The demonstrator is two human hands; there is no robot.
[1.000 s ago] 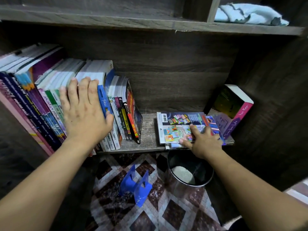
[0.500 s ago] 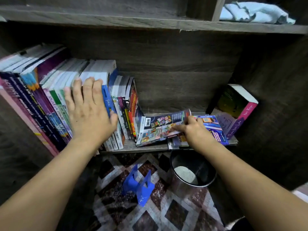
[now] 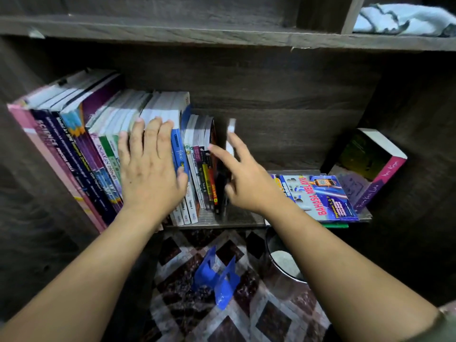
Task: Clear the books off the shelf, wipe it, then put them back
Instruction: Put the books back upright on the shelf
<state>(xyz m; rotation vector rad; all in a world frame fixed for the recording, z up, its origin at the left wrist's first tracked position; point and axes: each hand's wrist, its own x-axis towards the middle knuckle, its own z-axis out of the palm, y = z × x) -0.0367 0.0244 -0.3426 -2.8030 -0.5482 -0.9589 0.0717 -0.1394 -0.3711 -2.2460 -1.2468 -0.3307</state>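
A row of upright books [image 3: 103,144] fills the left half of the wooden shelf [image 3: 244,218]. My left hand [image 3: 150,171] lies flat with straight fingers against their spines. My right hand [image 3: 243,180] holds a thin book [image 3: 231,127] upright at the right end of the row, with fingers on either side of it; only its white top edge shows clearly. Flat on the shelf to the right lies a small stack topped by a blue "Bahasa Melayu" book [image 3: 323,196]. A thick pink-spined book [image 3: 370,166] leans against the right wall.
A light blue cloth [image 3: 404,19] sits on the upper shelf at the right. On the patterned carpet below the shelf are blue bookends [image 3: 217,277] and a round metal bin [image 3: 283,262]. Bare shelf board shows between the row and the flat stack.
My right hand lifted the top thin book from the flat stack, swung it left and stood it upright against the row. My left hand stayed on the spines.
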